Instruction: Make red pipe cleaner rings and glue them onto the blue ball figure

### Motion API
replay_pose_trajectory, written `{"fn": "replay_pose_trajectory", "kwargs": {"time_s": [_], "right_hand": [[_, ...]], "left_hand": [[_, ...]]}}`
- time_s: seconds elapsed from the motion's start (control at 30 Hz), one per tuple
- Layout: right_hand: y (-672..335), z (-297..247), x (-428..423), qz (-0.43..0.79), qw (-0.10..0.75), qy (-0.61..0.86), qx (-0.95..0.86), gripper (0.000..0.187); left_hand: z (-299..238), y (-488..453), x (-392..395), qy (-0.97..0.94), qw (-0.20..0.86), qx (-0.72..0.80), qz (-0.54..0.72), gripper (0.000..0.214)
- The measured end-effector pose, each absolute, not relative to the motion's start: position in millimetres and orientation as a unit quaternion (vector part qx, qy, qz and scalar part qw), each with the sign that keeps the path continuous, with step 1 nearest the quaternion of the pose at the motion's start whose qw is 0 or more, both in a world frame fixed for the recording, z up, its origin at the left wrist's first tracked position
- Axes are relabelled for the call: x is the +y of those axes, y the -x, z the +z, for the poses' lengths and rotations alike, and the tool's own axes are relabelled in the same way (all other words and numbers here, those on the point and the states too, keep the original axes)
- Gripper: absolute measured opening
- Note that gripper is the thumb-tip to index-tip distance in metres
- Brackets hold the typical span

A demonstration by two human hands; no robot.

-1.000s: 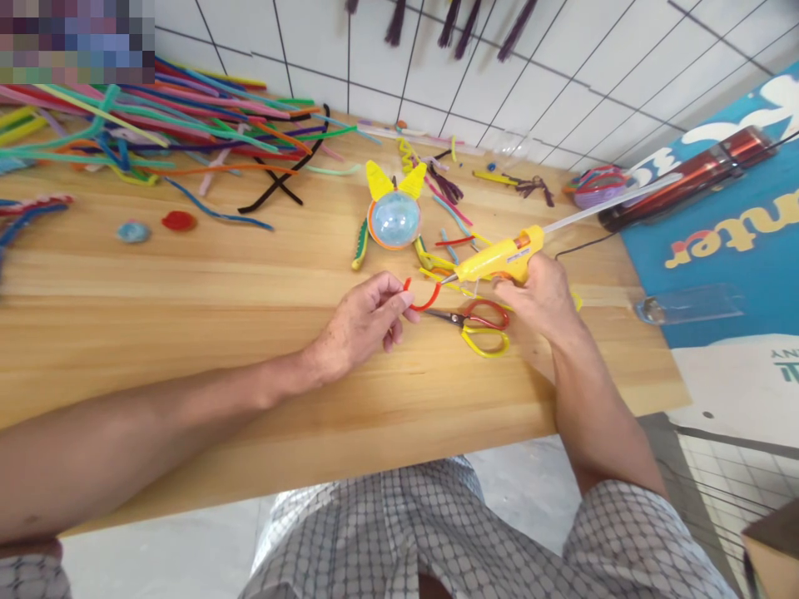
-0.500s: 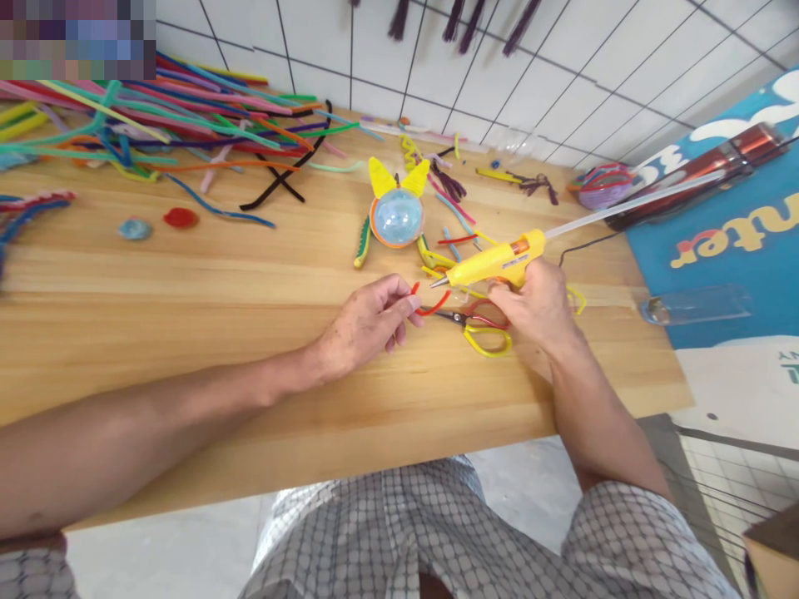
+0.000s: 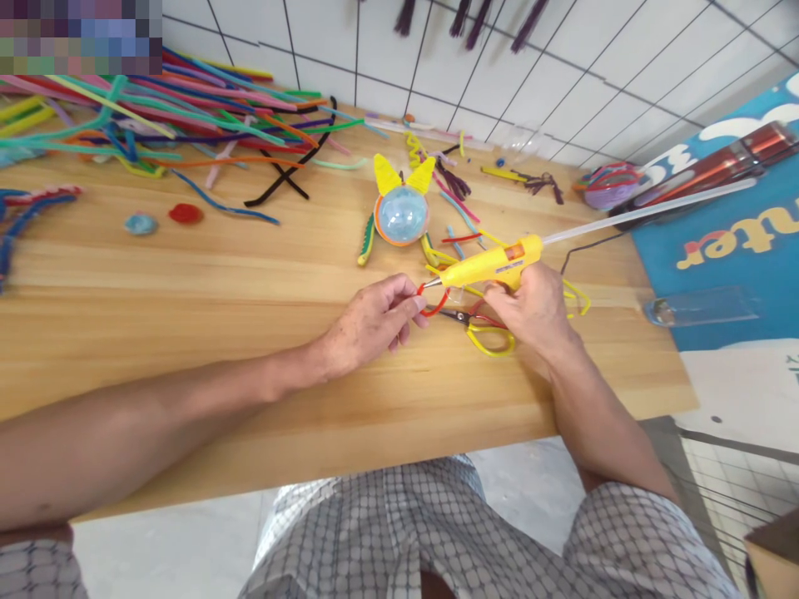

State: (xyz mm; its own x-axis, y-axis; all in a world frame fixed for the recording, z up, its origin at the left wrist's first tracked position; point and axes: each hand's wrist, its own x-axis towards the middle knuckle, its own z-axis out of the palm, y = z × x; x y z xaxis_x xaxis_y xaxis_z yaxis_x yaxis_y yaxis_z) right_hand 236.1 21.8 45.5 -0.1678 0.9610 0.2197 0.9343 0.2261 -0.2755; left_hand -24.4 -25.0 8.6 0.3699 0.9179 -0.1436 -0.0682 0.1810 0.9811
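Note:
My left hand (image 3: pixel 380 320) pinches a short red pipe cleaner (image 3: pixel 439 309) that curves up at both ends. In my right hand (image 3: pixel 542 304) is a yellow hot glue gun (image 3: pixel 490 264), gripped by its handle, with a long clear glue stick (image 3: pixel 649 210) out of its back. The metal nozzle meets or nearly meets the left end of the red curve. Under and beside the hands lie scissors (image 3: pixel 490 339) with red and yellow handles. Just beyond sits a clear ball figure (image 3: pixel 403 215) with yellow ears and green-and-yellow limbs.
A heap of coloured pipe cleaners (image 3: pixel 205 125) covers the back left. A blue coil (image 3: pixel 141 224) and a red coil (image 3: pixel 186 214) lie in front of it. At right are a red thermos (image 3: pixel 717 166), a yarn ball (image 3: pixel 612 185) and a clear tube (image 3: pixel 705 307). A tiled wall (image 3: pixel 325 50) closes the back.
The glue gun has moved slightly left, bringing its nozzle to the left end of the red pipe cleaner. My left hand keeps its pinch; the view has shifted a little.

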Motion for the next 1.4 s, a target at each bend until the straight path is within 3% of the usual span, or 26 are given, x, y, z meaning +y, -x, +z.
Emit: {"fn": "replay_pose_trajectory", "kwargs": {"time_s": [0.67,1.1,1.2,1.4], "right_hand": [[-244,40,24,0.016,0.228,0.574,-0.787,0.027],[-260,49,35,0.016,0.277,0.654,-0.704,0.013],[-288,57,61,-0.031,0.306,0.682,-0.663,0.027],[-350,31,121,-0.019,0.244,0.768,-0.592,0.044]], "left_hand": [[5,24,-24,-0.523,0.639,0.419,0.378,0.022],[5,24,-25,-0.526,0.637,0.42,0.376,0.023],[4,25,-25,-0.522,0.64,0.42,0.377,0.028],[5,25,-25,-0.52,0.641,0.42,0.377,0.034]]}}
